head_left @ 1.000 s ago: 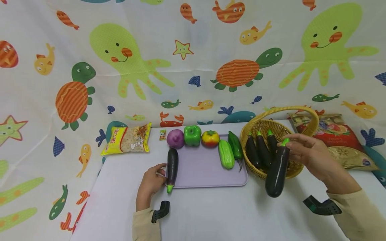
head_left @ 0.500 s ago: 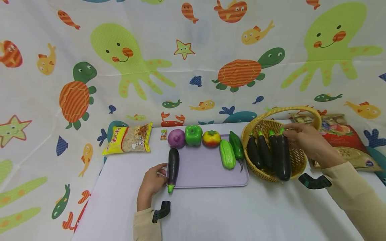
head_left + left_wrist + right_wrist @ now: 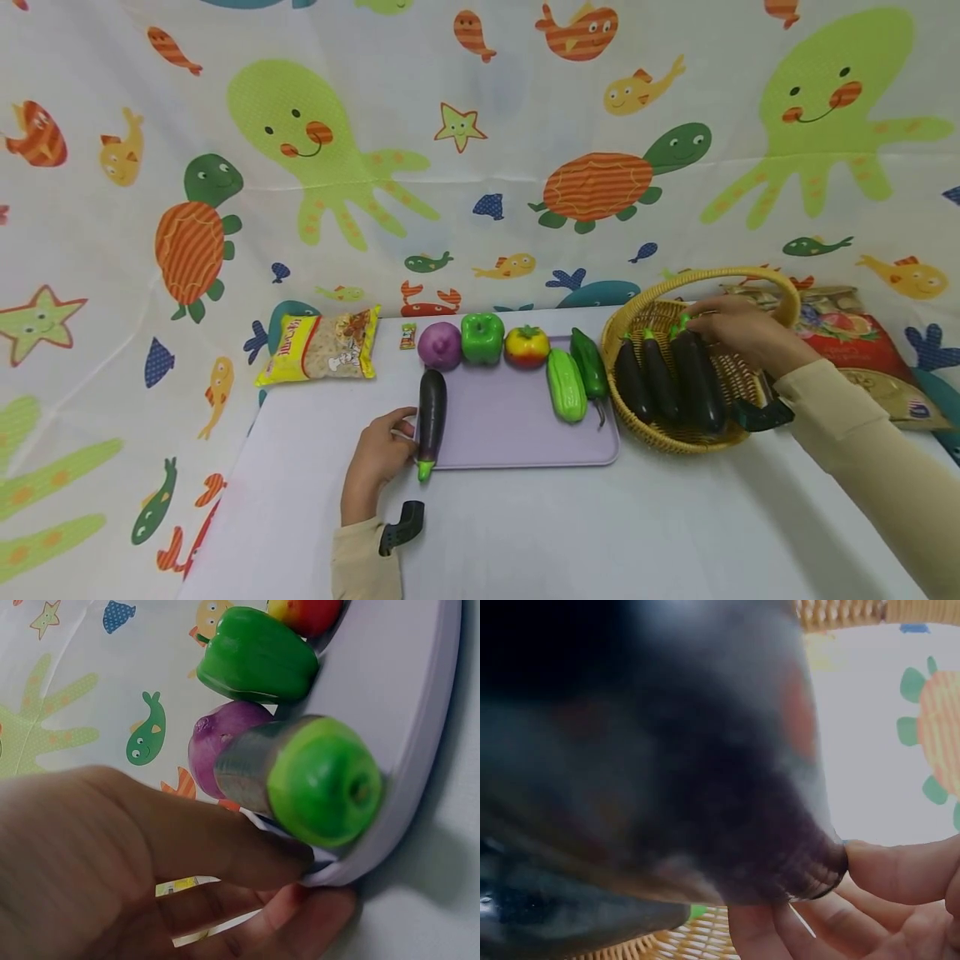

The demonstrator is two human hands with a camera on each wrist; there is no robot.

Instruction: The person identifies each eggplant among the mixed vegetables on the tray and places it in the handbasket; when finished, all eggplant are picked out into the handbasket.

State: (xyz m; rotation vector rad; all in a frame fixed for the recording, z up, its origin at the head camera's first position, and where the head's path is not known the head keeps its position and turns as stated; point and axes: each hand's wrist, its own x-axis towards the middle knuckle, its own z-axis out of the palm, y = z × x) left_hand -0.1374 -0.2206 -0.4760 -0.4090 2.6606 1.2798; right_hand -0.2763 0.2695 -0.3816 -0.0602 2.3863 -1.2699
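Note:
My right hand pinches a dark purple eggplant by its green stem end. This eggplant hangs inside the wicker basket, beside other eggplants lying there. Close up in the right wrist view, its blurred body fills much of the picture, with thumb and fingers at its narrow end. My left hand grips the left edge of the lilac tray; the thumb lies at the rim. Another eggplant lies along that edge, stem toward me.
Along the tray's back sit a purple onion, a green bell pepper and a tomato. A light green cucumber-like vegetable and a green chili pepper lie at its right. Snack bags flank the back; the basket handle arches up.
My right hand has moved the eggplant from in front of the basket back and down into it, against the others there. The left hand stays at the tray's edge.

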